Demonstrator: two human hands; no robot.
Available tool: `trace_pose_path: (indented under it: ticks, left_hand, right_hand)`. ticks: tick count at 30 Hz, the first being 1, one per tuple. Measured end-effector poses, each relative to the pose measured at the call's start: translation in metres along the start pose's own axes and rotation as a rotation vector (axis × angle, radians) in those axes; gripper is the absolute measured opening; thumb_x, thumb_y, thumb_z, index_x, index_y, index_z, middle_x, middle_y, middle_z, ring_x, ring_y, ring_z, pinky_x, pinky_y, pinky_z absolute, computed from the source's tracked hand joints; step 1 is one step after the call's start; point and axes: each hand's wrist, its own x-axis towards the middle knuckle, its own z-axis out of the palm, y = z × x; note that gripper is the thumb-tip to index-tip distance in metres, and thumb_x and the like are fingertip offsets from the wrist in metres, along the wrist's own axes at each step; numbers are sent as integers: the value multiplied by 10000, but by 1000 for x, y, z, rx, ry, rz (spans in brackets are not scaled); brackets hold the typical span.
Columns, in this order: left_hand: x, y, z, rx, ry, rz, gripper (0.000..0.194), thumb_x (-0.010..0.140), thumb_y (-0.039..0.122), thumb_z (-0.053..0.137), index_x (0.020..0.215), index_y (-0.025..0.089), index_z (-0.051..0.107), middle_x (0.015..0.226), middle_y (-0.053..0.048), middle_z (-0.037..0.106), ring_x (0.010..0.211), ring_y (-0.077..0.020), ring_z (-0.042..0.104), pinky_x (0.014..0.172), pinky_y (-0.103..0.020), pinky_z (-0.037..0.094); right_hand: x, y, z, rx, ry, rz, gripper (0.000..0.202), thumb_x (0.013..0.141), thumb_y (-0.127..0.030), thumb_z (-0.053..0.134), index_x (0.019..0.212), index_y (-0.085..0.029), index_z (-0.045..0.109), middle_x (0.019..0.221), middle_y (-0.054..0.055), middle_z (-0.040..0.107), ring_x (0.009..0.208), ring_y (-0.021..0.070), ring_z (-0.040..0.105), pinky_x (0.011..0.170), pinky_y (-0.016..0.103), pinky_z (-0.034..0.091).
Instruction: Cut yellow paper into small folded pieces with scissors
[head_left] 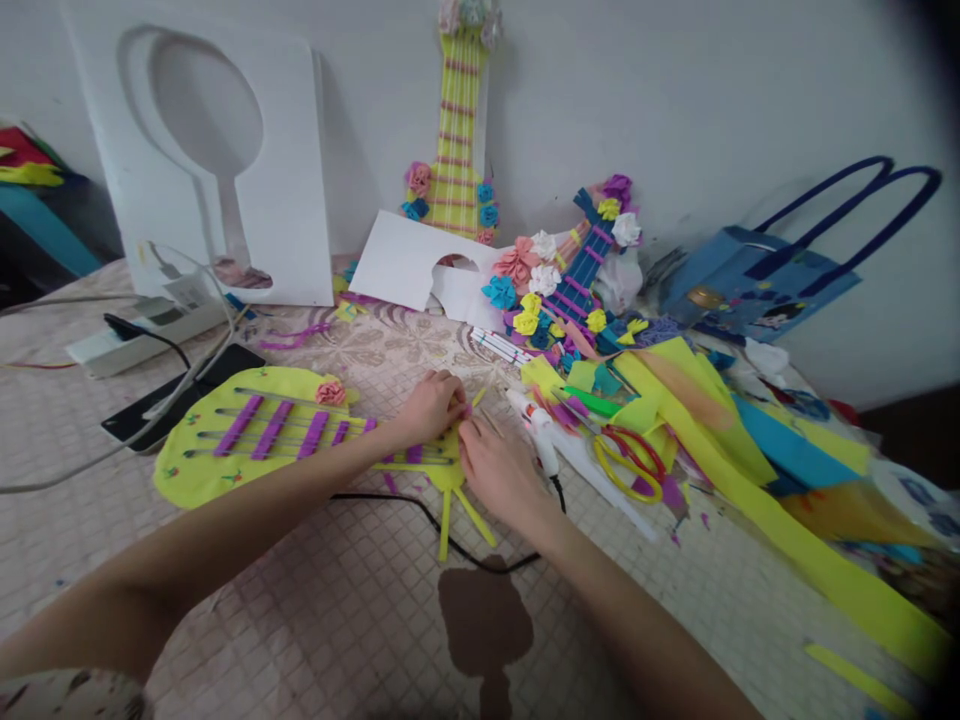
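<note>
A yellow paper guitar (pixel 191 440) lies flat, with purple strips across it, thin strings along it and a pink paper flower (pixel 330 392) at its edge. My left hand (pixel 433 408) reaches over its neck, fingertips pinched together at the head end. My right hand (pixel 501 468) meets it there, fingers bent and pressed against the same spot. A tiny pinkish-purple bit shows between the fingertips, too small to name. Narrow yellow strips (pixel 445 525) stick out from the guitar's head below my hands. A white glue gun (pixel 541 432) lies just right of my right hand.
Scissors (pixel 634 465) and yellow paper strips (pixel 720 480) lie to the right. Behind stand a blue flowered guitar (pixel 577 275), a yellow guitar (pixel 457 130), a white cut-out board (pixel 289 190) and a blue bag (pixel 750 280). A power strip (pixel 142 335) and cables are at left.
</note>
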Motion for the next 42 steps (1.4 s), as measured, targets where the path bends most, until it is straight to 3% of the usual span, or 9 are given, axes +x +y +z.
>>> trace_pose_path:
  ticks: [8, 12, 18, 25, 30, 36, 42]
  left_hand:
    - [3, -1, 0, -44, -17, -18, 35, 739, 174, 572, 732, 153, 600, 803, -57, 610, 825, -178, 547, 817, -324, 432]
    - [9, -4, -4, -89, -65, -51, 62, 710, 172, 565, 734, 143, 614, 736, -35, 625, 714, -143, 565, 713, -267, 452]
    - [19, -13, -12, -128, -185, -95, 149, 686, 219, 579, 800, 137, 628, 715, -6, 642, 636, -110, 579, 574, -195, 434]
    - [42, -10, -28, -75, -336, -82, 235, 596, 259, 700, 789, 138, 639, 686, 10, 640, 637, -113, 579, 573, -187, 415]
    - [53, 0, -34, -11, -416, -43, 228, 572, 238, 732, 756, 138, 643, 689, 5, 651, 644, -115, 576, 575, -186, 392]
    - [54, 0, -29, 36, -444, -25, 204, 599, 229, 711, 770, 136, 650, 706, -5, 661, 647, -118, 577, 558, -188, 376]
    - [52, -2, -27, 56, -447, -24, 232, 615, 267, 697, 808, 145, 654, 739, -10, 677, 662, -123, 586, 551, -191, 371]
  right_hand:
    - [2, 3, 5, -68, -47, -34, 210, 905, -135, 358, 1001, -160, 542, 1017, 94, 602, 803, 204, 576, 661, 318, 423]
    - [2, 2, 4, -126, -72, -45, 247, 911, -135, 326, 1004, -155, 555, 980, 103, 608, 765, 212, 582, 624, 325, 425]
    - [3, 2, 4, -115, -81, -43, 232, 903, -126, 349, 996, -142, 561, 1000, 103, 615, 858, 218, 585, 700, 329, 445]
    - [3, 3, 7, -43, -52, -65, 291, 886, -94, 357, 1102, -136, 547, 1046, 116, 618, 1023, 235, 556, 822, 351, 434]
    - [3, 3, 8, -27, -61, -45, 305, 900, -116, 340, 1132, -141, 536, 1058, 118, 617, 994, 234, 574, 776, 342, 448]
    - [3, 3, 8, 2, -55, -30, 282, 924, -161, 326, 1110, -149, 538, 1056, 114, 617, 961, 222, 584, 757, 331, 447]
    - [1, 2, 3, -6, -18, 34, 208, 919, -235, 374, 1009, -173, 552, 1027, 82, 622, 787, 195, 611, 621, 295, 444]
